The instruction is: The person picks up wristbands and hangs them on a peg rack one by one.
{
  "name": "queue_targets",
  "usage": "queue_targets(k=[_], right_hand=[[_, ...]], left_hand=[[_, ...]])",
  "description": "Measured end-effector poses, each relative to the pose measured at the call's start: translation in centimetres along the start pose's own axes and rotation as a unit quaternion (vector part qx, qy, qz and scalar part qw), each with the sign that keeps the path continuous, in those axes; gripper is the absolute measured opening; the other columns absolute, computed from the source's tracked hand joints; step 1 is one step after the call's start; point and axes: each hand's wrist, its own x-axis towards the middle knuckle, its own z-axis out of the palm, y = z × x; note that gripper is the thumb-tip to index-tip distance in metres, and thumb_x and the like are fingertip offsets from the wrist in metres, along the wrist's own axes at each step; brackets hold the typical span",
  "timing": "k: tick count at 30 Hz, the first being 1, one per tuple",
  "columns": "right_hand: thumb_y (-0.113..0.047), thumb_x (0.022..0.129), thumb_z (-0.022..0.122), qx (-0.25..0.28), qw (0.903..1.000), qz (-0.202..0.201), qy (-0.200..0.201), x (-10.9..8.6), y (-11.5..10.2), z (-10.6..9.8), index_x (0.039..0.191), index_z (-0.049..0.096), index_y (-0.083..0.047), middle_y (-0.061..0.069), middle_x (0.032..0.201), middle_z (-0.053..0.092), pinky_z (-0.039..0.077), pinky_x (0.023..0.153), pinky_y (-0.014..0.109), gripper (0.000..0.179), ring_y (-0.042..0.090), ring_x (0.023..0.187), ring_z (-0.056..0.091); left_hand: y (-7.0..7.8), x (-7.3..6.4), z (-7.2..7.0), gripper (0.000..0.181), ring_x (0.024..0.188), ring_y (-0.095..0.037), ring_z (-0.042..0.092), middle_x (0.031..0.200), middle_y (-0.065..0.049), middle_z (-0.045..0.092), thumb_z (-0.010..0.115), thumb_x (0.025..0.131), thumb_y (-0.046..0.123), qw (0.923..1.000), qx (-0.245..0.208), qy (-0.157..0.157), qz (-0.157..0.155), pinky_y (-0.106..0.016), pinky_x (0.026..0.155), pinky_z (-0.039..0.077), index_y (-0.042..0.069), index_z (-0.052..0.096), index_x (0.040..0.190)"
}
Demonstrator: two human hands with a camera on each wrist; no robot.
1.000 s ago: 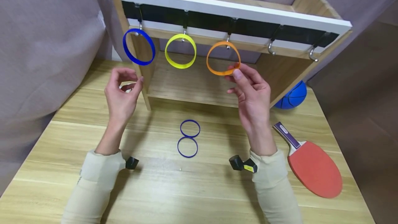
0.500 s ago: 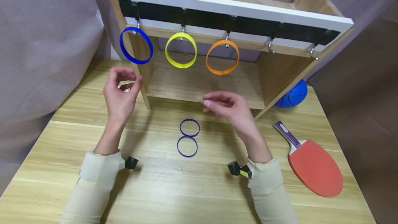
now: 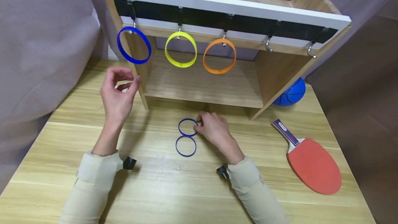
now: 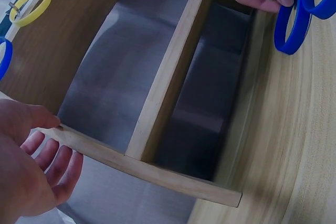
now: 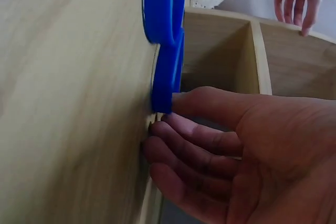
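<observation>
Two blue wristbands, a far one and a near one, stand on edge on the wooden tabletop, touching each other. My right hand pinches the right side of the far band between thumb and index finger; the right wrist view shows the thumb at the band's edge. On the wooden shelf's left side panel, my left hand rests with its thumb on the inner side and loosely curled fingers outside. A blue band, a yellow band and an orange band hang from hooks above.
The hook rail runs along the shelf top; two bare hooks, one of them the far-right hook, are at its right end. A red table tennis bat lies at the right of the tabletop, with a blue ball behind it.
The right hand let go of the orange band, which now hangs from the third hook, and moved down and left to the far blue band on the table. The left hand stayed at the panel.
</observation>
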Motion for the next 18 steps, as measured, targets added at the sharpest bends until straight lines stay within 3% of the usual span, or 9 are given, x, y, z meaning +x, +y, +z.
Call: queue_targets(k=[6, 12, 15, 18], right_hand=[[-0.02, 0.085, 0.075, 0.014, 0.9998, 0.01, -0.005, 0.1, 1.2, -0.5, 0.09, 0.071, -0.016, -0.008, 0.075, 0.061, 0.049, 0.062, 0.036, 0.008, 0.015, 0.071, 0.058], [-0.02, 0.084, 0.077, 0.046, 0.9986, 0.006, -0.024, 0.1, 2.1, -1.7, 0.089, 0.071, -0.017, -0.008, 0.077, 0.064, 0.049, 0.063, 0.032, 0.008, 0.013, 0.072, 0.059], [-0.019, 0.085, 0.077, 0.096, 0.9943, -0.017, -0.043, 0.1, 2.2, -2.3, 0.091, 0.07, -0.016, -0.008, 0.078, 0.066, 0.051, 0.063, 0.031, 0.01, 0.012, 0.071, 0.062], [-0.015, 0.084, 0.079, 0.159, 0.984, -0.045, -0.068, -0.1, 2.1, -3.0, 0.094, 0.071, -0.014, -0.006, 0.08, 0.068, 0.054, 0.063, 0.03, 0.012, 0.012, 0.071, 0.065]], left_hand=[[0.0, 0.0, 0.1, 0.028, 0.082, -0.02, 0.063, 0.093, -0.02, 0.062, 0.071, 0.083, -0.003, 1.0, 0.0, -0.001, 0.001, -0.021, 0.071, 0.055, -0.013, 0.057, 0.106], [-0.1, 0.0, 0.0, 0.027, 0.082, -0.021, 0.063, 0.093, -0.02, 0.062, 0.071, 0.083, -0.003, 1.0, -0.001, 0.001, -0.002, -0.021, 0.071, 0.055, -0.012, 0.057, 0.106], [0.0, 0.0, 0.0, 0.027, 0.082, -0.021, 0.063, 0.092, -0.019, 0.062, 0.071, 0.083, -0.003, 1.0, 0.001, 0.001, -0.004, -0.021, 0.07, 0.055, -0.012, 0.058, 0.105], [0.0, 0.0, 0.0, 0.027, 0.082, -0.02, 0.063, 0.093, -0.019, 0.062, 0.071, 0.083, -0.003, 1.0, 0.003, 0.001, -0.006, -0.021, 0.071, 0.055, -0.012, 0.058, 0.105]])
